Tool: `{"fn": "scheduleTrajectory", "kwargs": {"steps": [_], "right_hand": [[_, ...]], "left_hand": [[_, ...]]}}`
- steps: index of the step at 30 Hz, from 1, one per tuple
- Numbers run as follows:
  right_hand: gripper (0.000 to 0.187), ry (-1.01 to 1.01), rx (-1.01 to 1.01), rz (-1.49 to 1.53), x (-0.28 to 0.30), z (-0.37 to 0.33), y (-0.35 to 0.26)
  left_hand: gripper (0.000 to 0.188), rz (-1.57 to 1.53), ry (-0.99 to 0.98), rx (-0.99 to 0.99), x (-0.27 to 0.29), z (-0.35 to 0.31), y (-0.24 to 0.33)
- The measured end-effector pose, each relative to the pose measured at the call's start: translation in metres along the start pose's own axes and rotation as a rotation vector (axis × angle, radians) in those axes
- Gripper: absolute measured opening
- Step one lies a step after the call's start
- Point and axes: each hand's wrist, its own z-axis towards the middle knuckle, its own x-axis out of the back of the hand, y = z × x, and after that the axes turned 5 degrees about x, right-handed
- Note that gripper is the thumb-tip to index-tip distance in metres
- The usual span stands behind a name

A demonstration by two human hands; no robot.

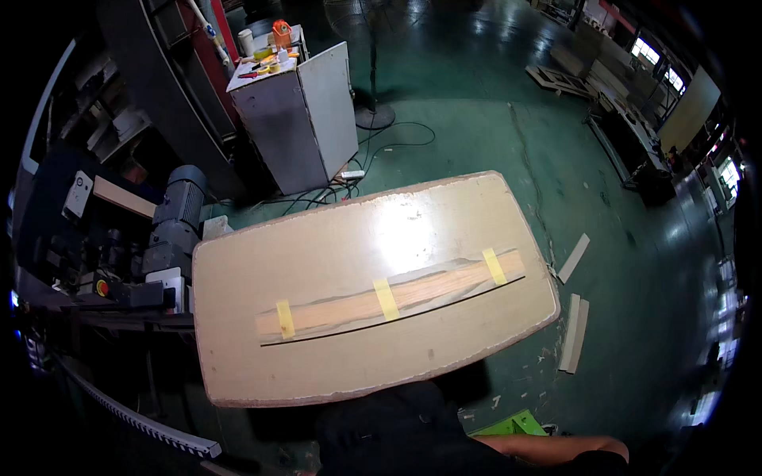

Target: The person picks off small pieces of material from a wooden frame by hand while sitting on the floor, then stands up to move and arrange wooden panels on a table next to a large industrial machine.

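A pale wood veneer strip [444, 284] with grey streaks lies across the beige tabletop [317, 254]. Three yellow tape pieces cross it: one near the left end [285, 319], one at the middle [386, 299] and one toward the right end [494, 267]. Along its near side runs a thin black strip or line [397, 319]. My bare right forearm [548, 449] shows at the lower right, below the table edge; its hand is hidden. No part of my left hand appears. Neither hand is seen touching the veneer.
Left of the table stands a machine with a grey motor [181, 202] and a red button [101, 287]. Behind is a cabinet [278, 119] topped with tape and tools; cables [325, 193] lie nearby. Board offcuts [573, 333] rest on the green floor, near a green object [512, 424].
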Motion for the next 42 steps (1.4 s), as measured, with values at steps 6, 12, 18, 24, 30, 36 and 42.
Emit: {"fn": "scheduleTrajectory", "kwargs": {"steps": [6, 12, 18, 24, 30, 36, 42], "right_hand": [[0.046, -0.027, -0.026, 0.001, 0.003, -0.007, -0.011], [0.050, -0.066, -0.045, 0.027, -0.006, -0.014, -0.014], [0.054, -0.136, -0.058, 0.051, -0.002, -0.012, -0.020], [0.059, -0.249, -0.070, 0.079, 0.007, -0.010, -0.019], [0.063, -0.325, -0.132, 0.164, 0.004, -0.034, -0.019], [0.049, -0.484, -0.215, 0.117, 0.019, -0.018, -0.049], [0.026, -0.170, -0.146, -0.304, 0.086, 0.030, -0.112]], "left_hand": [[0.033, 0.000, -0.031, -0.013, -0.010, 0.001, -0.010], [0.029, 0.015, -0.081, -0.015, -0.025, 0.002, -0.030], [0.025, 0.044, -0.121, -0.019, -0.043, -0.006, -0.050], [0.022, 0.084, -0.239, 0.062, -0.054, -0.075, -0.093], [0.019, 0.190, -0.299, 0.024, -0.064, -0.072, -0.105], [0.017, 0.339, -0.401, 0.017, -0.062, -0.050, -0.110], [0.032, 0.136, -0.513, -0.083, -0.026, -0.046, -0.062]]}}
